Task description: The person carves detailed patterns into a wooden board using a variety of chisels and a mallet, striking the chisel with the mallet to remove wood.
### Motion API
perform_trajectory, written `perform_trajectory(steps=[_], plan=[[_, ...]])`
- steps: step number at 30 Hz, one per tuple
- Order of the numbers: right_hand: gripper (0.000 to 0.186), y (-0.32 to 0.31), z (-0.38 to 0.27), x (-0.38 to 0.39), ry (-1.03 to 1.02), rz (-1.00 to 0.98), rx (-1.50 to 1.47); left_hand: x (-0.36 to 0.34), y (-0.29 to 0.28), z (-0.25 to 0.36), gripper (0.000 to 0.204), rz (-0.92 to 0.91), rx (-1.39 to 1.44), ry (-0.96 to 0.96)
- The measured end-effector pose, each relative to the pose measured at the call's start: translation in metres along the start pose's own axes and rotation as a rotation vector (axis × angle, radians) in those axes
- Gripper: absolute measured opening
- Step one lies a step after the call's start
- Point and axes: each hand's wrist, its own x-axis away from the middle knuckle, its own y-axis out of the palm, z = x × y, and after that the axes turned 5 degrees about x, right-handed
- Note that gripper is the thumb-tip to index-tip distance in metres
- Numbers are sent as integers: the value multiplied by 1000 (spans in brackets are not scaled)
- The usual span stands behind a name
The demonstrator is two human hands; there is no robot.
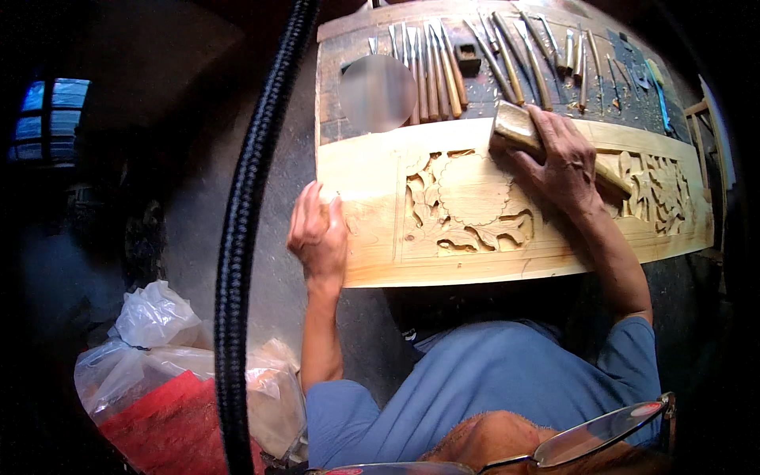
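Observation:
A long pale wooden board (368, 245) with carved openwork panels lies across the bench in front of me. Its nearer carving has a round scalloped outline (475, 190) with leafy cut-outs around it; a second carved panel (665, 194) is farther right. At the board's left end, my left hand (318, 229) is closed around the edge, fingers curled. My right hand (560, 154) wraps around a wooden mallet (516, 127) resting over the board between the two carvings. The mallet's blocky end points to the upper left, and its other end shows past my wrist.
Behind the board, several wooden-handled carving chisels (443, 75) lie in a row on the dark bench top (499, 111). A small dark block (468, 59) sits among them, and a blue-handled brush (659, 87) lies at right. Plastic bags (154, 317) and red material (170, 412) are at lower left.

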Motion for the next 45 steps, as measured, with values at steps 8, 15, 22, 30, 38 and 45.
perform_trajectory(steps=[8, 15, 22, 30, 38, 45], plan=[[73, -6, 11, 7, 21, -31, 128, 26, -1, 12, 33, 12, -49, -149], [72, 7, 7, 2, -37, -59, 107, 32, -2, 12, 29, 43, -14, -239], [68, 4, 1, -1, -55, -92, 137, 30, -3, 10, 28, 18, -27, -225], [68, 9, 9, 7, -60, -8, 158, 32, 0, 3, 25, 58, -18, -153], [69, 10, 10, 11, -36, 23, 154, 37, -1, 1, 23, 124, -9, -150], [70, 12, 15, 14, -40, 13, 159, 43, 0, 1, 22, 181, 13, -194]])
